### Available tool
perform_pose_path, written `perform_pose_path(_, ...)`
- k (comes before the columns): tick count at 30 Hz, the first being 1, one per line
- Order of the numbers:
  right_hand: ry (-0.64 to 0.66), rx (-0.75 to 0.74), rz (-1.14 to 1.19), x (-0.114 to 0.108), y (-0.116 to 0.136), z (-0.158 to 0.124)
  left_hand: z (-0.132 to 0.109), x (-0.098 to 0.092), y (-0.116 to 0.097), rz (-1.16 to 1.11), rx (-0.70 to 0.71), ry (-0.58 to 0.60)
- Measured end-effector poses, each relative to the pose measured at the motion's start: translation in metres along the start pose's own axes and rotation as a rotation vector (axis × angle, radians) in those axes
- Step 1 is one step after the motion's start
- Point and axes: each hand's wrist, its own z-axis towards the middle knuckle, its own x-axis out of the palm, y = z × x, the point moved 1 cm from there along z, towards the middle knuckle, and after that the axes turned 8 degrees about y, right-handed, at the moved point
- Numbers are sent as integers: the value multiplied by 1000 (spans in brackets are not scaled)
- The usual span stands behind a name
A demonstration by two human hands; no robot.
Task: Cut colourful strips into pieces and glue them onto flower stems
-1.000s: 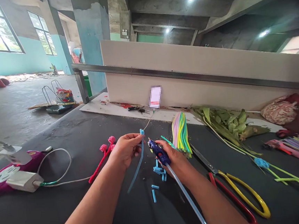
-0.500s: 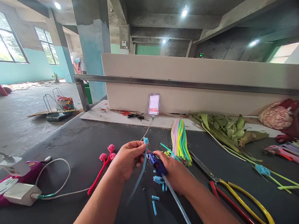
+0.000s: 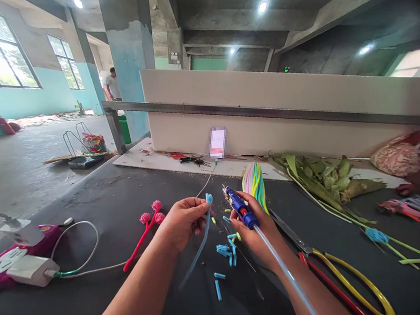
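Observation:
My left hand (image 3: pixel 186 221) pinches a light blue fuzzy stem (image 3: pixel 202 246) near its curled top, and its tail hangs down over the dark table. Held in my right hand (image 3: pixel 255 227) is a dark blue glue gun (image 3: pixel 240 207) with a long clear glue stick out of its back; its tip points up and left, apart from the blue stem. Short blue pieces (image 3: pixel 223 249) lie on the table between my hands. Left of my left hand rests a red stem with pink fuzzy balls (image 3: pixel 146 231). Behind my right hand is a bundle of coloured stems (image 3: pixel 254 180).
Large scissors (image 3: pixel 314 254) lie right of my right forearm. Green leaves (image 3: pixel 322 177) and a blue knot on green stems (image 3: pixel 376 236) are farther right. A purple power strip (image 3: pixel 50 237) with a cable is at left. A phone (image 3: pixel 218 143) leans against the board. A person (image 3: pixel 113 85) stands far off.
My right hand has moved right, taking the glue gun away from the blue stem and tilting it. The green strand near it is no longer visible there. The far person now stands upright.

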Motion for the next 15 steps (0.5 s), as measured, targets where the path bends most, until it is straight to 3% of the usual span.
perform_pose_path(7,130,22,-141,4,-7,0,1,0,4,12,-17,-25)
perform_pose_path(11,-52,24,48,3,1,0,2,5,6,87,-15,-36)
perform_pose_path(15,-220,-25,218,1,11,-2,2,15,9,326,-42,-71)
